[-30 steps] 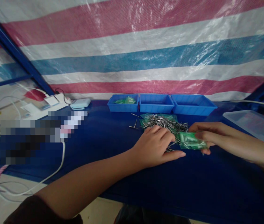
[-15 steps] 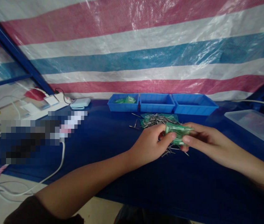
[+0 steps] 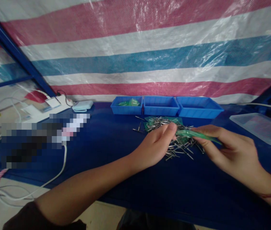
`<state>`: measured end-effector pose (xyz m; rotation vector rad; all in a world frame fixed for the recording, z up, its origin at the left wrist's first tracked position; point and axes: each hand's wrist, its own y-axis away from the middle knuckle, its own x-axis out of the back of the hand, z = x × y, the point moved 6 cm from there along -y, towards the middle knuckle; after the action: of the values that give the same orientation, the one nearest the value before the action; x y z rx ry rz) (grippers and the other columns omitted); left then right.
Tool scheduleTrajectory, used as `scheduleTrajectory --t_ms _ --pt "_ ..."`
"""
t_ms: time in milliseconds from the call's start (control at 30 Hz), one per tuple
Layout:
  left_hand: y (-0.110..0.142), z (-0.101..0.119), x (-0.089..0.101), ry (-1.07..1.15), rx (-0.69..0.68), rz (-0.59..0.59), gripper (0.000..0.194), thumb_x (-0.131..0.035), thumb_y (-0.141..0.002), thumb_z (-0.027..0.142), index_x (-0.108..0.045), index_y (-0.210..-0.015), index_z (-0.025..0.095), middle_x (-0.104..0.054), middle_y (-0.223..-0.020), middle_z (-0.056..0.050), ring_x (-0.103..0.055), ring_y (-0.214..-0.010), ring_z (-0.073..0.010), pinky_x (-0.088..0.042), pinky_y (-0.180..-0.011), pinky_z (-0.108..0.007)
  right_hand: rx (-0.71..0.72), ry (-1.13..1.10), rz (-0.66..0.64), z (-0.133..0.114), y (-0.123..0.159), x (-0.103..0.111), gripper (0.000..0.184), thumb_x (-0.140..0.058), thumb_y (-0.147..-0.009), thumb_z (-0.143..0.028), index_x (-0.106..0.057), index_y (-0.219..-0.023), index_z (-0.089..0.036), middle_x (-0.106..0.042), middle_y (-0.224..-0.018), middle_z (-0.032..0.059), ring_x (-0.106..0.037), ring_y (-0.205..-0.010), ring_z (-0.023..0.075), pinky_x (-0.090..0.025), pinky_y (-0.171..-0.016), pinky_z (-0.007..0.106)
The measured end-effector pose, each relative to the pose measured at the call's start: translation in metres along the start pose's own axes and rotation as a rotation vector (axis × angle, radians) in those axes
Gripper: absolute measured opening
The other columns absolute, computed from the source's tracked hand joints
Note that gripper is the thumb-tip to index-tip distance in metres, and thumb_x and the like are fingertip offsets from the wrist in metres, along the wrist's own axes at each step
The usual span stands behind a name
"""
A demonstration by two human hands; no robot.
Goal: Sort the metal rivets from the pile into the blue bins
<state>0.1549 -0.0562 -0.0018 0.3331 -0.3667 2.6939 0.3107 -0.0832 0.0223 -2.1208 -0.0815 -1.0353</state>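
Observation:
A small green plastic bag point(image 3: 186, 133) is stretched flat between my two hands, seen nearly edge-on. My left hand point(image 3: 158, 142) is closed at its left end, thumb on top and the other fingers mostly hidden. My right hand point(image 3: 231, 148) pinches the other end between thumb and fingers, and a green tip pokes out past them. Below the bag lies a loose heap of metal blind rivets point(image 3: 179, 148), partly covered by my left hand. Some of the rivets rest on green plastic point(image 3: 177, 120) at the back of the heap.
Three blue bins stand in a row behind the heap; the left bin point(image 3: 127, 110) holds green bags. A clear plastic lid or tray point(image 3: 257, 127) lies right. A light-blue case point(image 3: 82, 106), a power strip point(image 3: 49, 110) and a white cable point(image 3: 64, 159) are left.
The green bag has tipped from facing me to nearly edge-on and looks pulled longer. My right hand has shifted right, and more of the rivets show beneath.

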Motion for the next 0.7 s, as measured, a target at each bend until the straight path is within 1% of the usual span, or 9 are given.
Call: scheduleTrajectory --t_ms 100,167,300,367,467,567,600,667,700 --pt "0.004 -0.007 -0.011 0.173 0.205 -0.168 0.065 -0.019 -0.087 0.065 -0.059 -0.071 0.016 -0.053 -0.065 -0.001 -0.043 -0.054 -0.0104 -0.036 -0.052 -0.024 0.237 -0.008 0.038 -0.018 0.003 0.008 0.047 -0.053 -0.079 -0.009 -0.052 -0.118 -0.035 -0.063 -0.104 0.0026 -0.06 -0.095 0.0253 -0.049 -0.079 0.042" --pt "0.007 -0.007 -0.018 0.306 0.261 -0.262 0.065 -0.023 -0.085 0.067 -0.057 -0.067 0.015 -0.043 -0.056 0.002 -0.037 -0.049 -0.009 -0.032 -0.048 -0.023 0.344 0.002 0.019 -0.027 0.004 0.008 0.056 -0.053 -0.077 -0.006 -0.049 -0.126 -0.035 -0.061 -0.108 0.0037 -0.057 -0.103 0.0271 -0.048 -0.082 0.044" --pt "0.008 -0.005 -0.02 0.423 0.241 -0.267 0.039 -0.054 -0.08 0.053 -0.051 -0.07 0.016 -0.04 -0.057 0.006 -0.037 -0.049 -0.0065 -0.032 -0.05 -0.021 0.405 0.081 0.005 -0.034 0.001 0.005 0.057 -0.056 -0.077 -0.006 -0.05 -0.126 -0.034 -0.061 -0.114 0.0039 -0.054 -0.107 0.0274 -0.046 -0.085 0.044" --pt "0.005 -0.005 -0.016 0.419 0.193 -0.23 0.031 -0.056 -0.082 0.044 -0.049 -0.072 0.016 -0.04 -0.058 0.006 -0.038 -0.05 -0.0062 -0.032 -0.051 -0.021 0.384 0.103 0.001 -0.032 -0.003 0.004 0.05 -0.058 -0.077 -0.009 -0.055 -0.12 -0.034 -0.06 -0.118 0.0039 -0.053 -0.108 0.028 -0.044 -0.088 0.045" --pt "0.0 -0.005 -0.006 0.324 0.104 -0.129 0.029 -0.05 -0.086 0.038 -0.044 -0.068 0.016 -0.038 -0.058 0.006 -0.036 -0.051 -0.0067 -0.03 -0.051 -0.022 0.23 0.063 0.011 -0.021 -0.011 0.006 0.035 -0.058 -0.079 -0.015 -0.058 -0.11 -0.03 -0.058 -0.119 0.0053 -0.054 -0.107 0.0269 -0.042 -0.091 0.044" --pt "-0.002 -0.004 0.006 0.072 0.005 -0.029 0.029 -0.05 -0.087 0.037 -0.044 -0.066 0.017 -0.038 -0.059 0.005 -0.038 -0.053 -0.0079 -0.032 -0.051 -0.022 -0.089 -0.067 0.037 0.002 -0.015 0.007 0.015 -0.054 -0.084 -0.03 -0.059 -0.097 -0.025 -0.062 -0.098 0.0059 -0.059 -0.087 0.0212 -0.046 -0.078 0.037" --pt "-0.002 -0.001 0.009 -0.045 -0.053 0.003 0.029 -0.051 -0.087 0.036 -0.046 -0.066 0.016 -0.039 -0.06 0.005 -0.04 -0.055 -0.0086 -0.034 -0.053 -0.022 -0.203 -0.15 -0.007 0.009 -0.014 0.003 0.016 -0.051 -0.086 -0.036 -0.059 -0.088 -0.023 -0.063 -0.086 0.005 -0.058 -0.077 0.0188 -0.047 -0.071 0.034" --pt "0.0 0.009 0.012 -0.275 -0.219 0.054 0.024 -0.053 -0.087 0.031 -0.052 -0.069 0.015 -0.045 -0.064 0.003 -0.046 -0.062 -0.0107 -0.04 -0.059 -0.024 -0.399 -0.416 -0.17 0.018 -0.01 -0.015 0.037 -0.04 -0.088 -0.049 -0.057 -0.073 -0.021 -0.059 -0.068 0.003 -0.055 -0.061 0.0148 -0.046 -0.058 0.03" --pt "0.003 0.014 0.011 -0.378 -0.311 0.065 0.02 -0.052 -0.087 0.028 -0.056 -0.073 0.015 -0.049 -0.068 0.001 -0.049 -0.067 -0.0118 -0.042 -0.064 -0.025 -0.478 -0.58 -0.258 0.018 -0.006 -0.025 0.044 -0.035 -0.089 -0.054 -0.056 -0.071 -0.02 -0.058 -0.064 0.0028 -0.054 -0.057 0.0137 -0.045 -0.054 0.028"
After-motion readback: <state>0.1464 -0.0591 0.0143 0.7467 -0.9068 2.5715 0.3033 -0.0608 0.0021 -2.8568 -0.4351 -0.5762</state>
